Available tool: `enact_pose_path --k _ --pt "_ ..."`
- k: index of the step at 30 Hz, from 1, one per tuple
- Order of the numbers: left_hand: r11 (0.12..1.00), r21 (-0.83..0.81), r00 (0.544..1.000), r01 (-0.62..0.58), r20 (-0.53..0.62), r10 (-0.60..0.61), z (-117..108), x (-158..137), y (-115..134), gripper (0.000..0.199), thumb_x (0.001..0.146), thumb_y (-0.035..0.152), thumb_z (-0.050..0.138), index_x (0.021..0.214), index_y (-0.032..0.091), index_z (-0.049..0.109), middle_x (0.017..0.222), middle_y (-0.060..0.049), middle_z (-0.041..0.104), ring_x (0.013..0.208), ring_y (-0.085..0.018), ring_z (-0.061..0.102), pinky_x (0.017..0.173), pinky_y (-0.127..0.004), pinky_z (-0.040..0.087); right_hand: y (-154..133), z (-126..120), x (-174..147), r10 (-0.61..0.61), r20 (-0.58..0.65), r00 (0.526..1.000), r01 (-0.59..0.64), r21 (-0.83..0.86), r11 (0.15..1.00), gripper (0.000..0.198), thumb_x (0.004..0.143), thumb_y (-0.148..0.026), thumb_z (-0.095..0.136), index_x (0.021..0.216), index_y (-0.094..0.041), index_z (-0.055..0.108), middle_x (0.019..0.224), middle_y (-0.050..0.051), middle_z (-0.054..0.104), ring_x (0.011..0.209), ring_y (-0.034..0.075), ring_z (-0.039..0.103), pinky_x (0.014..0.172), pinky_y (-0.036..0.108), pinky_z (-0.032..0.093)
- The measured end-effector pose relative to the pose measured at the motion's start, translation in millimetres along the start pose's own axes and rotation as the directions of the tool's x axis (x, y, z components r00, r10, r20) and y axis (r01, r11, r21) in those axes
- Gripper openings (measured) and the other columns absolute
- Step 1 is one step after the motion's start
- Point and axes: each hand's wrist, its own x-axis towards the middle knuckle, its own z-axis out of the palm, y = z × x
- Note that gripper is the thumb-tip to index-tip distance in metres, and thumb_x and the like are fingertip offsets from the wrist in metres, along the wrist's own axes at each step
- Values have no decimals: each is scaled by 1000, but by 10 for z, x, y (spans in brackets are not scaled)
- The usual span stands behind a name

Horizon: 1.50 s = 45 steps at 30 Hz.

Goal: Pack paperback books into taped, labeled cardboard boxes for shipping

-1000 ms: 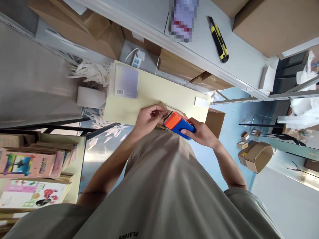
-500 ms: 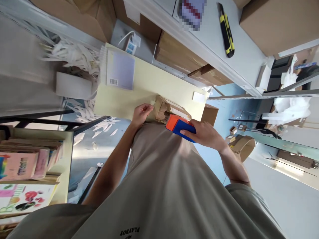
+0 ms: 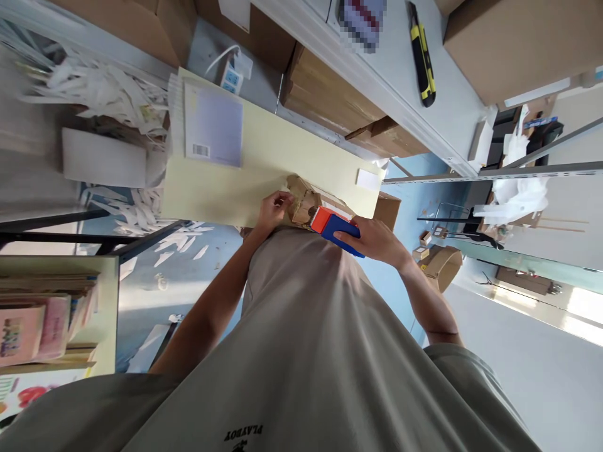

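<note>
My right hand (image 3: pixel 377 238) is wrapped around a tape dispenser (image 3: pixel 342 233) with a blue body and an orange front end with a pale jagged edge. The dispenser's front lies against the near side of a small brown cardboard package (image 3: pixel 313 196), which rests at the near edge of the pale yellow table (image 3: pixel 282 147). At the package's left end is my left hand (image 3: pixel 274 212), its fingers curled together in a pinch. Whatever those fingers hold is too small to make out. A white label shows on top of the package, partly covered by the dispenser.
A lilac book (image 3: pixel 214 125) lies on the table's left part, a white card (image 3: pixel 367 179) near its right end. A black and yellow utility knife (image 3: pixel 423 59) rests on the shelf above. Cardboard boxes (image 3: pixel 330 94) stand behind; books (image 3: pixel 51 320) fill a rack at lower left.
The view has shifted slightly, so most things sit further left. My left hand has drawn closer against the package's left end. The dispenser stays in my right hand beside the package.
</note>
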Motion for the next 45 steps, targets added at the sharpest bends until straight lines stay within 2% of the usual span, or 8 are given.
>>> enact_pose_path --k 8,13,19,24,30,35,40,45 --pt "988 139 997 -72 36 68 199 139 -108 43 92 64 76 105 24 67 111 -10 73 85 -20 63 84 -38 55 118 -96 127 3 -12 1000 -2 42 999 57 112 -77 62 106 -20 73 98 13 83 89 28 77 74 35 46" --pt "918 311 954 -247 246 173 66 164 -51 71 102 55 60 160 13 59 163 -26 62 137 -34 68 109 -48 61 345 -232 243 -15 -1 1000 15 58 998 59 112 -76 61 94 -21 70 85 9 79 77 24 72 71 34 44" --pt "756 351 760 -553 583 286 -103 181 288 113 93 54 80 185 13 29 191 -25 33 180 -47 26 146 -61 30 536 -277 253 -47 -2 999 47 72 996 67 108 -85 58 91 -21 69 86 8 77 75 21 70 69 33 42" --pt "701 266 597 -662 752 280 122 264 522 109 99 60 74 187 17 27 192 -22 33 181 -43 28 148 -56 26 355 -314 138 -43 65 997 38 69 997 58 110 -77 63 95 -21 69 85 9 78 76 23 71 70 34 43" --pt "683 398 675 -612 714 189 131 296 572 137 80 68 91 186 10 26 189 -29 35 175 -50 36 145 -59 30 310 -378 112 -77 30 997 74 81 994 57 111 -76 62 98 -21 69 88 9 79 78 23 71 72 34 42" --pt "722 410 765 -557 592 254 -14 191 591 157 66 72 103 187 14 22 178 -30 45 165 -52 44 139 -62 39 436 -515 290 -105 23 994 104 54 993 59 110 -76 62 95 -21 72 84 8 78 78 23 71 72 35 41" --pt "685 490 786 -539 585 200 -46 75 634 161 59 75 107 186 19 27 166 -28 51 154 -53 50 130 -63 47 304 -712 359 -185 55 981 183 40 982 54 109 -73 66 102 -21 78 86 7 79 82 24 71 74 36 42" --pt "671 529 811 -520 551 196 -92 -45 677 158 59 72 108 186 19 30 171 -29 46 161 -57 43 136 -66 39 63 -786 352 -235 68 970 236 3 972 54 106 -74 70 102 -21 78 86 8 76 83 25 70 75 37 42"
